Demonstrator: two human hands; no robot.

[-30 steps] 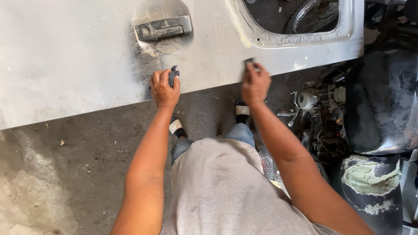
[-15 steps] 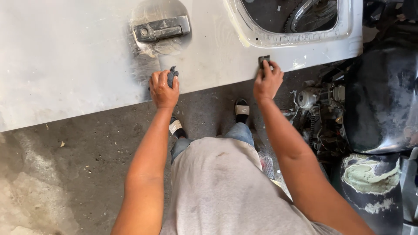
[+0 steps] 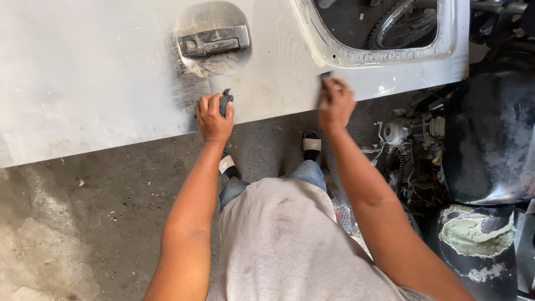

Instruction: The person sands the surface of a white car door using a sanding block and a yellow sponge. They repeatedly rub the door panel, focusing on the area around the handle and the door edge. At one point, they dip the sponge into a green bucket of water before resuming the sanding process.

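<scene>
Gripping a dark rag [image 3: 225, 102], the left hand [image 3: 214, 118] rests on the grey door panel [image 3: 100, 78]; the right hand [image 3: 335, 103] presses a sanding pad [image 3: 325, 79].

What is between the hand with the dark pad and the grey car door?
Only the dark sanding pad itself. The right hand presses it flat on the car door panel; nothing else visible lies between them.

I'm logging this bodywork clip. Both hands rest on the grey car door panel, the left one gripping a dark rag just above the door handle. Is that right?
Not quite. In the head view the left hand grips the dark rag below the door handle, not above it. The rest holds: the right hand also rests on the grey car door panel.
</scene>
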